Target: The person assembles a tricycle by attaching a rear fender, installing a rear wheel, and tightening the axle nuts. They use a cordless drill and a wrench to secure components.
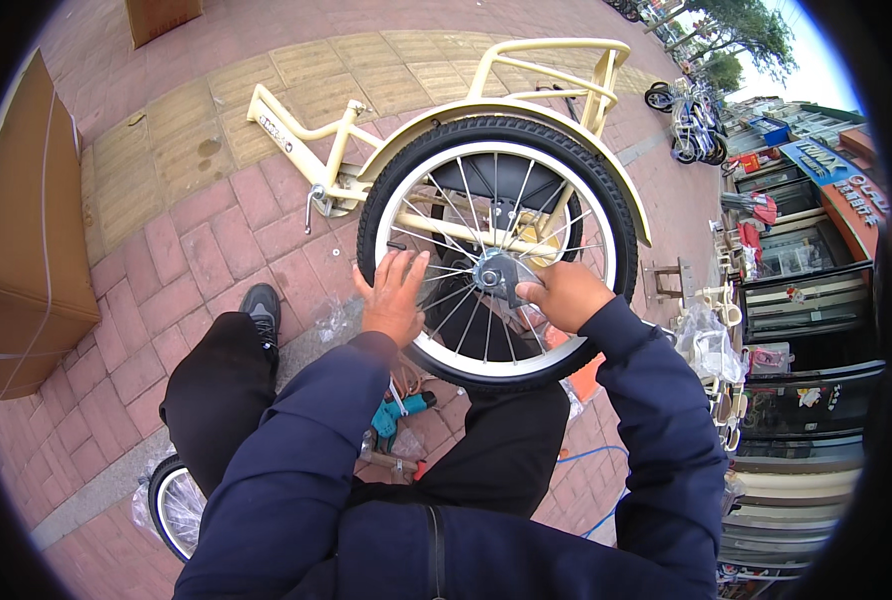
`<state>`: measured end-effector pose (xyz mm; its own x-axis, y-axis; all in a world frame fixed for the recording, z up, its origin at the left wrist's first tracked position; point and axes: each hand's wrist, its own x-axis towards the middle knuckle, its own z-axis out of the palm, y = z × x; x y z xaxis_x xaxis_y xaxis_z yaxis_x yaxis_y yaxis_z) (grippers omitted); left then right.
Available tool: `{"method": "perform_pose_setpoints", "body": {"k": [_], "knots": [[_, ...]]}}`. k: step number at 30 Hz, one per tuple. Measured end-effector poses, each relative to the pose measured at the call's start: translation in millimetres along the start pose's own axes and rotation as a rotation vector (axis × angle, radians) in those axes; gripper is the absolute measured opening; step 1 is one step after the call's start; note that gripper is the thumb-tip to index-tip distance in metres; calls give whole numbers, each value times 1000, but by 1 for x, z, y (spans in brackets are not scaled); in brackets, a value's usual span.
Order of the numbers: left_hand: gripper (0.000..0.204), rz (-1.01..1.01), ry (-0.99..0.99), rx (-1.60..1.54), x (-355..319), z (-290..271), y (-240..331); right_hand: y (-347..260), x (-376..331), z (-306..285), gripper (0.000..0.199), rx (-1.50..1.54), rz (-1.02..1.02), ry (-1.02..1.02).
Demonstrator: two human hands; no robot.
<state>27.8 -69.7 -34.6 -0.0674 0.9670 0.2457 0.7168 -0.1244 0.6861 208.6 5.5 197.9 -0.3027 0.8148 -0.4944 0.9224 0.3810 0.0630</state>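
A cream-yellow bicycle frame lies on the brick pavement with its rear wheel up in front of me, black tyre and white rim. My left hand rests flat, fingers spread, on the spokes and tyre at the wheel's lower left. My right hand is closed around a dark tool or part at the hub; what exactly it grips is hidden by the fingers.
A large cardboard box stands at the left. A second small wheel lies by my left leg. A teal tool and plastic wrap lie under the wheel. Parked bikes and shop fronts are at the right.
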Motion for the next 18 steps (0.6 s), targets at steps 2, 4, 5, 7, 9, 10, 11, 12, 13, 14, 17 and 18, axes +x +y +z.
{"method": "perform_pose_setpoints", "body": {"k": [2, 4, 5, 7, 9, 10, 11, 12, 13, 14, 17, 18], "knots": [[97, 2, 3, -10, 0, -1, 0, 2, -1, 3, 52, 46, -12, 31], [97, 8, 11, 2, 0, -2, 0, 5, -4, 6, 51, 63, 18, 12], [97, 7, 7, 5, 0, -2, 0, 6, -6, 8, 51, 75, 18, 27], [97, 6, 7, -14, 1, -3, 0, 7, -12, 22, 51, 195, 100, 40], [96, 7, 13, -16, 1, -4, 0, 0, -18, 50, 50, 258, 111, 190], [96, 13, 20, -8, 1, -4, 0, -3, -22, 67, 49, 455, 139, 240], [95, 21, 28, 1, 1, -4, 0, -10, -26, 86, 49, 624, 214, 264], [94, 12, 26, -1, 1, -3, 0, -19, -27, 107, 48, 803, 289, 291], [94, 6, 19, -1, 0, -2, 1, -33, -24, 128, 49, 932, 307, 360], [93, 0, 2, -3, -1, -1, 1, -48, -20, 145, 49, 1076, 396, 415], [92, -3, 28, -1, -5, 4, 0, -101, -4, 178, 51, 1737, 346, 515], [92, -5, 45, 2, -5, 5, -1, -119, 7, 182, 53, 1803, 439, 565]]}}
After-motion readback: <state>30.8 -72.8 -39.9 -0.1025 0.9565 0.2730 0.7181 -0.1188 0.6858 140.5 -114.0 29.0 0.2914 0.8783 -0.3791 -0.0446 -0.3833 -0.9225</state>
